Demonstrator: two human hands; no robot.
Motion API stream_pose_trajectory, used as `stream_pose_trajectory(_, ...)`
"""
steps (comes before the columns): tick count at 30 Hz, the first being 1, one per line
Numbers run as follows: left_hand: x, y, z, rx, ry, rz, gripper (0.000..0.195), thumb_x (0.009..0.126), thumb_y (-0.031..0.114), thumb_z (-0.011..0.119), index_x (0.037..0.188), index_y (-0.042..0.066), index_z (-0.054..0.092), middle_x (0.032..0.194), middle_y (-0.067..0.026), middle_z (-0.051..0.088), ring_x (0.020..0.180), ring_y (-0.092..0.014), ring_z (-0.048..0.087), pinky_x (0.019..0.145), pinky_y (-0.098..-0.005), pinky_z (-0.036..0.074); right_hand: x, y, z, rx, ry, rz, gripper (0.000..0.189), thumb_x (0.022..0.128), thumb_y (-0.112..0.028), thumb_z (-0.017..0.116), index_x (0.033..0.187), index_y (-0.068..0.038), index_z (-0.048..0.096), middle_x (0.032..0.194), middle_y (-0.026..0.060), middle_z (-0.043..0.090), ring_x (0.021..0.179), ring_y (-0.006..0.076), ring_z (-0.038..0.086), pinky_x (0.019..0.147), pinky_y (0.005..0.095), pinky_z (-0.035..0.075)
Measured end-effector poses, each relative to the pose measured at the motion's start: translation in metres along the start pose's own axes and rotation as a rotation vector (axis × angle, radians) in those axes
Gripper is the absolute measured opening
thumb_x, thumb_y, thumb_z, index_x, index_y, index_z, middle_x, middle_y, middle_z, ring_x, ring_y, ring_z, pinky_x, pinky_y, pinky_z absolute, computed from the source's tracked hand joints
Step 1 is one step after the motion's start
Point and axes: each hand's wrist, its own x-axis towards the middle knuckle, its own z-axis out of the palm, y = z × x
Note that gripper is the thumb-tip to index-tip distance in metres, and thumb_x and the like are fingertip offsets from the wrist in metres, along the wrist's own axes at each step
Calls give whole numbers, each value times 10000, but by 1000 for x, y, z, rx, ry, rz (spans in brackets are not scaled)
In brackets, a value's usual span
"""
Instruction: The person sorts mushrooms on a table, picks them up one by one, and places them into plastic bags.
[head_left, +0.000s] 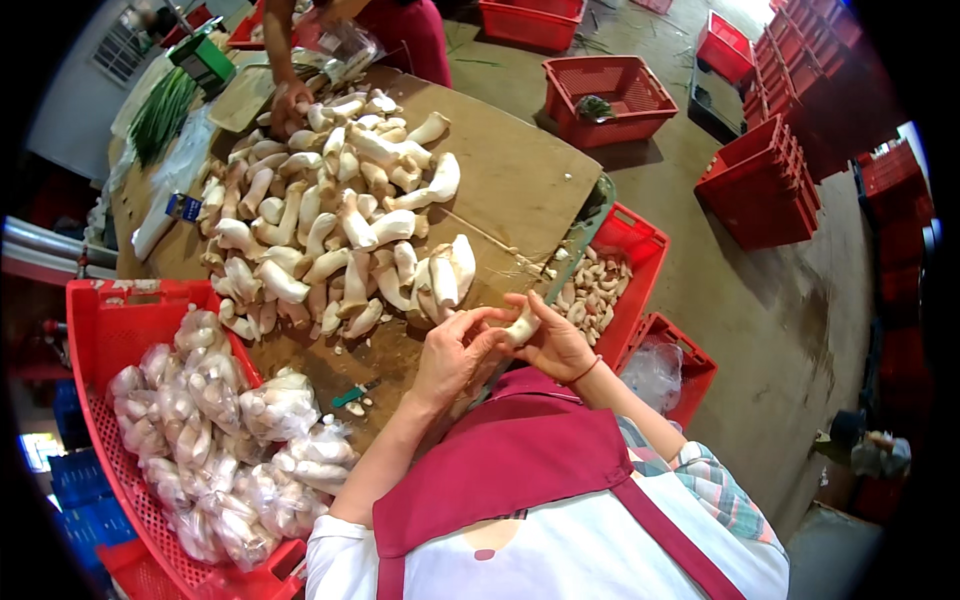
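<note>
A small pale king oyster mushroom (523, 327) is held between my two hands at the near edge of the wooden table. My right hand (561, 343) cups it from the right, the fingers pointing up. From the other side, the thumb and fingertips of my left hand (459, 352) pinch its left end. Beyond my hands lies a large heap of king oyster mushrooms (330, 202). A green-handled knife (354, 394) rests on the table to the left of my left forearm, beside a few trimmed slices.
Bagged mushrooms (217, 442) fill a red crate (94, 390) at left. A red crate (643, 259) of small mushrooms stands right of the table. Across the heap, a co-worker's hand (291, 105) touches mushrooms. Red crates (611, 101) stand on the floor.
</note>
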Motion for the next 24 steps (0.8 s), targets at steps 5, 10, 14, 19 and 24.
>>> stream_pose_trajectory(5,5,-23,-27,347,382,-109,182,833,148,702,910,7,615,760,-64,585,672,-164,554,609,-285,446,7,-26,-74,234,159,-327,345,986,-393,475,977,-49,509,1057,177,576,1036,327,595,763,397,559)
stream_pose_trajectory(10,8,-49,-21,688,259,-293,595,733,524,736,966,27,508,847,-166,614,805,-344,620,717,-459,472,-3,-64,-80,421,511,-479,618,914,-417,598,1309,-4,360,1416,238,313,1248,443,420,1053,507,423)
stream_pose_trajectory(14,27,-46,-10,870,226,-385,649,720,571,719,943,5,495,904,-186,638,810,-357,653,719,-452,519,7,-52,-103,94,425,-387,498,919,-296,617,1286,-36,403,1402,195,361,1224,380,466,985,443,480)
stream_pose_trajectory(19,29,-50,-20,744,240,-396,490,724,442,733,879,11,561,811,-157,664,737,-321,654,695,-430,517,17,-24,-67,-154,337,-305,288,943,-186,566,1186,-38,521,1126,121,611,993,230,616,844,338,527)
stream_pose_trajectory(24,15,-68,-41,115,205,-434,321,705,254,776,847,14,616,687,-25,612,600,-102,535,578,-260,437,17,-6,-38,-302,270,-193,231,950,-151,547,1150,-36,541,1054,93,640,913,170,635,778,264,519)
